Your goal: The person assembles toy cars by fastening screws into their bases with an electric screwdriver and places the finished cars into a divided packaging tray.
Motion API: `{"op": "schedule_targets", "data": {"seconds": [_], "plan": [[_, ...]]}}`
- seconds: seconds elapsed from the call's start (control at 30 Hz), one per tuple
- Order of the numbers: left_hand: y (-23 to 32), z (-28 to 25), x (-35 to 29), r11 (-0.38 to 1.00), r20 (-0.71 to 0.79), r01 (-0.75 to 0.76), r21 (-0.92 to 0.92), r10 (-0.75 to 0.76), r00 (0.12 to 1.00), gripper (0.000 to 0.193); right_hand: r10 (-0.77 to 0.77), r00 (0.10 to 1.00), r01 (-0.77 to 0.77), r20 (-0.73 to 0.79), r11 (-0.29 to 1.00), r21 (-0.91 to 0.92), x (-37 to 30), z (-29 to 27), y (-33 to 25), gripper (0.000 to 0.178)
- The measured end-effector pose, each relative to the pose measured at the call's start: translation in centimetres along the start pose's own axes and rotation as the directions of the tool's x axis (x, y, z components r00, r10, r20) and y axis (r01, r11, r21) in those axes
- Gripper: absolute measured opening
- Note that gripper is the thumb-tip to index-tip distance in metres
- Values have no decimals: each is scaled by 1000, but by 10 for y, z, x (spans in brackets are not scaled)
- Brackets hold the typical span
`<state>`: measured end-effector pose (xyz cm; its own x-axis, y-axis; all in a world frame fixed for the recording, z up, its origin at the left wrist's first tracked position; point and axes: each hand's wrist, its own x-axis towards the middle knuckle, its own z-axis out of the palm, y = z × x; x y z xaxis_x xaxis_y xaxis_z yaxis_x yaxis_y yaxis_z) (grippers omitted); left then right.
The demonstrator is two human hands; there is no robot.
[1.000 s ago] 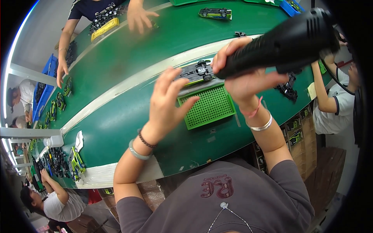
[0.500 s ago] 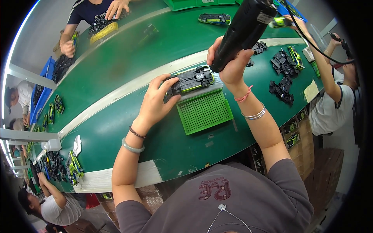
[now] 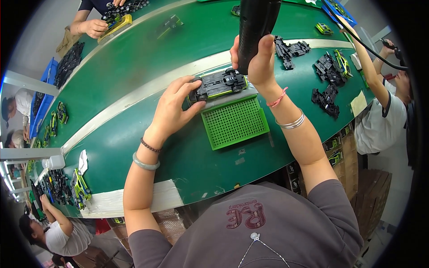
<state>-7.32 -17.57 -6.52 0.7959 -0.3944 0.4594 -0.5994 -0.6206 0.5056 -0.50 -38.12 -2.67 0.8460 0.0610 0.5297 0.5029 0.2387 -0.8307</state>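
Note:
A toy car (image 3: 220,83) lies upside down, its black chassis facing up and a yellow-green body edge showing below it. My left hand (image 3: 174,103) grips its left end, fingers over the top and thumb along the near side. My right hand (image 3: 260,67) is wrapped round a thick black power screwdriver (image 3: 255,29), held nearly upright over the car's right end. The tool's lower tip is at the chassis edge; whether it touches a screw cannot be made out. Just in front of the car sits a green perforated basket (image 3: 234,123).
Black chassis parts (image 3: 289,50) lie right of the screwdriver, with more chassis pieces (image 3: 328,69) and a green toy car (image 3: 342,63) beyond. A black cable (image 3: 357,38) arcs at upper right. Co-workers sit around the green table (image 3: 134,147); one hand (image 3: 96,28) works at a yellow fixture (image 3: 115,29).
The screwdriver has swung left and stands more upright over the car's right end. My left hand still grips the car. At upper right, a co-worker's green car now rests on the table.

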Motion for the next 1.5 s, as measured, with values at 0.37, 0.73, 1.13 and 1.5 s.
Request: {"op": "schedule_targets", "data": {"seconds": [0.37, 0.73, 1.13, 1.5], "plan": [[-3, 1, -2, 1000, -16, 1, -24, -1, 1000, 41, 3, 997, 4, -75, 996, 92, -10, 6, -25, 96], [-7, 1, -4, 999, -34, -23, -40, 22, 999, 42, 182, 983, -180, 6, 963, 200, -74, 43, -14, 98], [-6, 1, -4, 998, -37, -25, -52, 23, 999, 41, 236, 972, -233, 4, 953, 192, -79, 46, -6, 98], [-6, 0, -3, 999, -41, -22, -50, 20, 999, 40, 235, 965, -242, 120, 969, 52, -76, 46, -7, 93]]}}
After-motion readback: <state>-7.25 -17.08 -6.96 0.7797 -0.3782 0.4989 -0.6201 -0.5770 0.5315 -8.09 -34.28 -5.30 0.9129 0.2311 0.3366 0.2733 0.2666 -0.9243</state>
